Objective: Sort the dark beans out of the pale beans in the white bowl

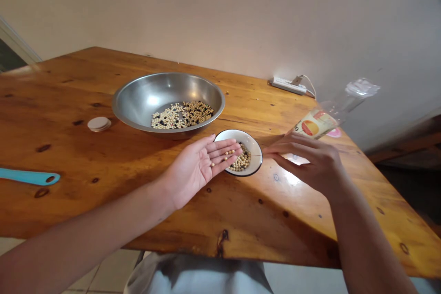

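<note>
My left hand point(203, 161) is palm up with its fingers stretched out. Several pale beans point(230, 152) lie loose on its palm and fingers. Its fingertips reach over a small white bowl point(254, 147) with a dark rim, which holds more beans point(243, 160). On the bowl's right side, my right hand point(306, 156) has its fingers pressed together around a thin stick whose tip points over the bowl. Behind, a large steel basin point(138, 101) contains a mix of pale and black beans point(179, 115).
A clear plastic bottle point(315, 123) with a label stands behind my right hand. Near the wall lies a white power strip point(288, 85). A round white lid point(99, 123) and a turquoise handle point(29, 177) rest on the wooden table point(144, 234) at left.
</note>
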The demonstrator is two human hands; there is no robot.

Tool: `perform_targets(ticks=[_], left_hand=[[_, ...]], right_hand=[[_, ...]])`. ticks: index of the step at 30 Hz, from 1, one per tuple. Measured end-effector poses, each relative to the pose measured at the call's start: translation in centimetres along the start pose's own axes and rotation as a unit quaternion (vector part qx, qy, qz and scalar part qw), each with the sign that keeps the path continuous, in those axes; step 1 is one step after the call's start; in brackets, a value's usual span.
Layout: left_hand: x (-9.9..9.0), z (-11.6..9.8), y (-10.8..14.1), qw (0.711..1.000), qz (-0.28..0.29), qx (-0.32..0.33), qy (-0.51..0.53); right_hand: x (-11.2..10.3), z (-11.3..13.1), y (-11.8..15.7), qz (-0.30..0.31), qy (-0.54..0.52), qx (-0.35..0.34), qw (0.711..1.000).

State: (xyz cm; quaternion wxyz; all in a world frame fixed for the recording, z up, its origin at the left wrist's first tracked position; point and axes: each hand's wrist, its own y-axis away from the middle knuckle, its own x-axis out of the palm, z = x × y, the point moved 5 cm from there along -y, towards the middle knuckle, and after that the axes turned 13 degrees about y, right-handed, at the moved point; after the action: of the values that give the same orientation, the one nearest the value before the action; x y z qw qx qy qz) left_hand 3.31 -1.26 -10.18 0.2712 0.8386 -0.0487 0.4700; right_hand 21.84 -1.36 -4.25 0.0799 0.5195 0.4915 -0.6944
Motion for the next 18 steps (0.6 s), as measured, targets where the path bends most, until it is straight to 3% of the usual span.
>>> perform_targets(ticks=[6,13,18], left_hand=[[-0.1,0.0,0.1,1.000,-0.002,-0.005,0.001],[0.0,0.0,-0.1,1.000,-0.003,-0.001,0.005],[-0.1,0.0,-0.1,1.000,-0.001,-0.003,0.008]], right_hand=[[-1.4,-0.4,0.6,-0.105,-0.043,0.066,0.991],[-0.3,2.2,-0.1,-0.128,-0.032,-0.023,0.991],[-0.3,2.3,0.0,-0.135,-0.027,-0.044,0.990]])
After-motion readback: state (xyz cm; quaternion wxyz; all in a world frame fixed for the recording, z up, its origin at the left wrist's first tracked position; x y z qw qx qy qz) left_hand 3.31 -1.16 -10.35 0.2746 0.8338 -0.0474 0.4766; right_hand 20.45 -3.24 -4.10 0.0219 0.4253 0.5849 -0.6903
